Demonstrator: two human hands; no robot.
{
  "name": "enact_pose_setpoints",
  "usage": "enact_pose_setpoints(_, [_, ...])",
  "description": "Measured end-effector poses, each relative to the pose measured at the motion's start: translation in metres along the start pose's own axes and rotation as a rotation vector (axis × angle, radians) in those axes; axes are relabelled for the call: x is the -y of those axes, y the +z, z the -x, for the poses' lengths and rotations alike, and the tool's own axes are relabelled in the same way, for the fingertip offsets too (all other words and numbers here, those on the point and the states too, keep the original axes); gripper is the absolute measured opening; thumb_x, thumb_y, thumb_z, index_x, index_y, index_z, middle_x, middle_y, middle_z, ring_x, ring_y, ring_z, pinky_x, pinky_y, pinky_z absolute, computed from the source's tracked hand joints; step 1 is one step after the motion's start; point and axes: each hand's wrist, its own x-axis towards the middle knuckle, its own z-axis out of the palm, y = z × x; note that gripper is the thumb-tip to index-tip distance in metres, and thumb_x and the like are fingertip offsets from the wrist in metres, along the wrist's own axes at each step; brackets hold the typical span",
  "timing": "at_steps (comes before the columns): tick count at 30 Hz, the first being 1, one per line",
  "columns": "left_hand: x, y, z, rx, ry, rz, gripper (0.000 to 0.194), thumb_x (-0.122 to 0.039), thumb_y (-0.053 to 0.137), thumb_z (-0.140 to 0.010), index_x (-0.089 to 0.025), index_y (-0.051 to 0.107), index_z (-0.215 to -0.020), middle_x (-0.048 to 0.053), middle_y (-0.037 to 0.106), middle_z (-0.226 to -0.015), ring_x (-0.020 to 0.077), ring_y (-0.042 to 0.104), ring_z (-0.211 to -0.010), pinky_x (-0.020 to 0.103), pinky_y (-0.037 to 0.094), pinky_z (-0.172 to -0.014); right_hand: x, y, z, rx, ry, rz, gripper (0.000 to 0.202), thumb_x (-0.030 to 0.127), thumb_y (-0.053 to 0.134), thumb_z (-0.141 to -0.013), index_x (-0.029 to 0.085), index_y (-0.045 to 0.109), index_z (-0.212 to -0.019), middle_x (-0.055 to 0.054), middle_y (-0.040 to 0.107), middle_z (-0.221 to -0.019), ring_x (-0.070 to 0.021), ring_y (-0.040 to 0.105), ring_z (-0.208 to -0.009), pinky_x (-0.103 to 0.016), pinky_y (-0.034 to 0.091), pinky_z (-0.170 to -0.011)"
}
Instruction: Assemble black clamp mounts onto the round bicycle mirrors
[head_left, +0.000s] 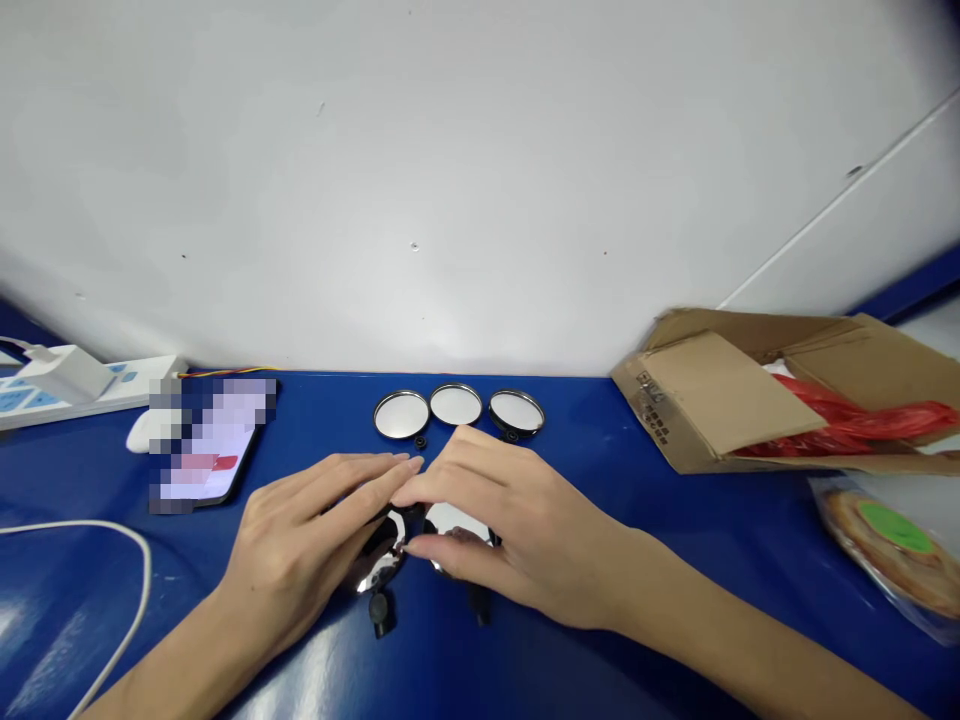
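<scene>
Three round mirrors with dark rims lie in a row near the wall: a left one (401,415), a middle one (456,404) and a right one (517,411). Closer to me, my left hand (307,540) bends over a shiny round piece (381,560) with a black knob (380,612) below it. My right hand (499,520) reaches over another round mirror (457,520), its thumb and fingers pointing left. The fingertips of both hands meet near a small dark part, mostly hidden, so what they grip cannot be made out.
On the left are a phone (217,450), a white mouse-like object (150,430), a power strip (142,380) and a white cable (146,575). An open cardboard box (720,400) with red plastic and a wrapped round item (892,540) are on the right.
</scene>
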Motion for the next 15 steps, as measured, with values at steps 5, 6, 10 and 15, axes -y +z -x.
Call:
enact_pose_setpoints(5, [-0.008,-0.002,-0.004,0.003,0.011,0.106,0.029,-0.013,0.063,-0.12,-0.019,0.074,-0.146,0.008,0.084,-0.134,0.0155,0.082,-0.117,0.024,0.065,-0.097,0.005,0.008,0.0,-0.109,-0.155,0.191,0.022,0.016,0.06,-0.12,0.014,0.079,-0.109,-0.004,0.078,-0.092,-0.0176,0.064,-0.084,-0.034,0.054,-0.082])
enact_pose_setpoints(6, [-0.011,-0.002,-0.004,0.009,0.01,0.113,0.03,-0.015,0.062,-0.121,-0.02,0.073,-0.148,0.007,0.085,-0.133,0.0149,0.083,-0.115,0.023,0.065,-0.096,0.007,0.007,-0.001,-0.121,-0.189,0.226,0.027,0.011,0.057,-0.119,0.013,0.079,-0.103,-0.003,0.077,-0.088,-0.0177,0.062,-0.081,-0.036,0.052,-0.078])
enact_pose_setpoints(10, [-0.018,0.001,-0.005,-0.008,-0.151,0.052,0.043,-0.02,0.065,-0.119,-0.026,0.065,-0.162,0.005,0.085,-0.136,0.0179,0.085,-0.117,0.027,0.069,-0.1,0.008,-0.014,-0.004,-0.102,-0.224,0.371,0.031,0.007,0.057,-0.117,0.015,0.078,-0.096,-0.001,0.073,-0.082,-0.0187,0.059,-0.077,-0.038,0.046,-0.078])
enact_pose_setpoints(15, [-0.019,0.004,-0.005,-0.112,-0.469,0.006,0.055,-0.032,0.075,-0.112,-0.034,0.061,-0.165,0.005,0.083,-0.141,0.0195,0.088,-0.102,0.014,0.059,-0.044,-0.016,-0.058,0.001,-0.135,0.073,0.583,0.014,0.02,0.071,-0.114,0.017,0.073,-0.101,-0.003,0.076,-0.091,-0.0209,0.068,-0.085,-0.036,0.049,-0.084])
